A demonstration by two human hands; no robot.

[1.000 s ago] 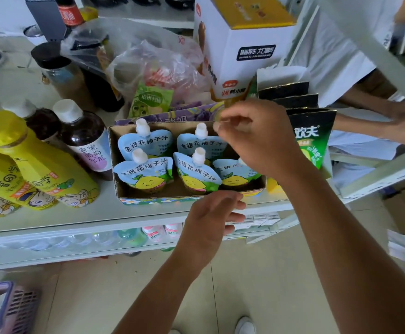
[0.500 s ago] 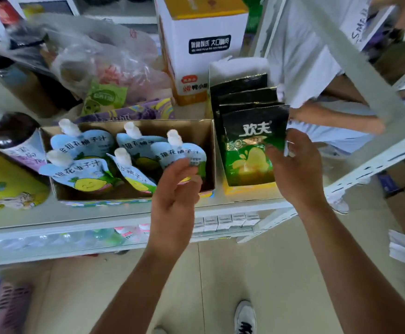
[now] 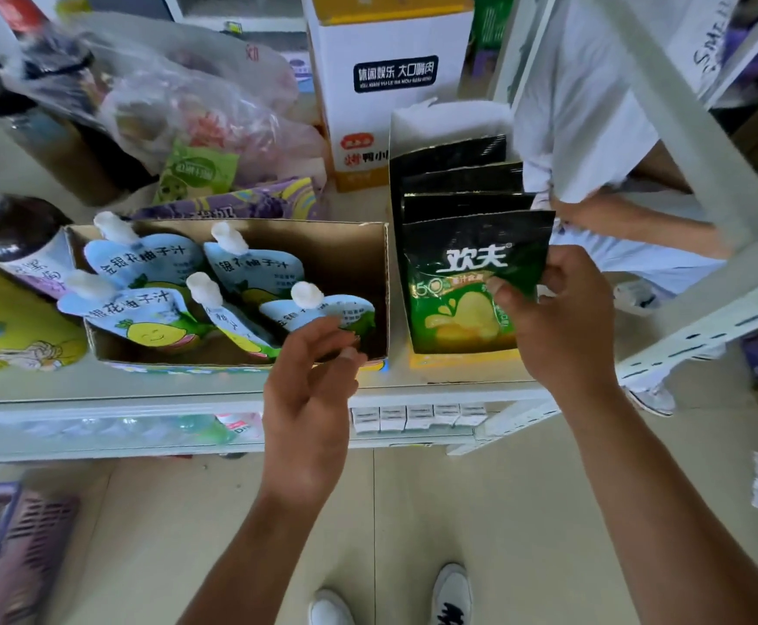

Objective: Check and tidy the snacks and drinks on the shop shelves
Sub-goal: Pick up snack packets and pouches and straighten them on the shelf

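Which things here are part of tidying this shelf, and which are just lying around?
Job: green packet, pinched by right hand; blue spouted pouches in cardboard box, left hand at its front.
Lying about: plastic bags behind; purple basket on floor.

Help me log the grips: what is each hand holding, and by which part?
The right hand pinches the front green pouch by its right edge. The left hand holds nothing.
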